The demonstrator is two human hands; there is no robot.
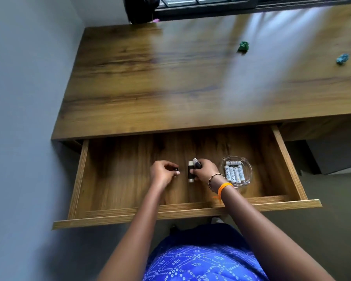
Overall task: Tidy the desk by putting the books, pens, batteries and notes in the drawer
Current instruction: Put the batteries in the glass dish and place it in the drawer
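Note:
The wooden drawer [276, 138] is pulled open under the desk [150, 78]. Both hands are inside it. My left hand [163, 172] is closed on a small black battery [176, 169] at its fingertips. My right hand [206, 169] grips several dark batteries [197, 163], and two more dark batteries [190, 173] stand on the drawer floor just left of its fingers. A clear glass dish [245, 180] with several white batteries [233, 172] sits in the drawer to the right of my right wrist.
On the desk top lie a crumpled green note [243, 46] and a crumpled blue note [342, 58] at the far right. A grey wall runs along the left. A window frame [211, 7] lies beyond the desk's far edge.

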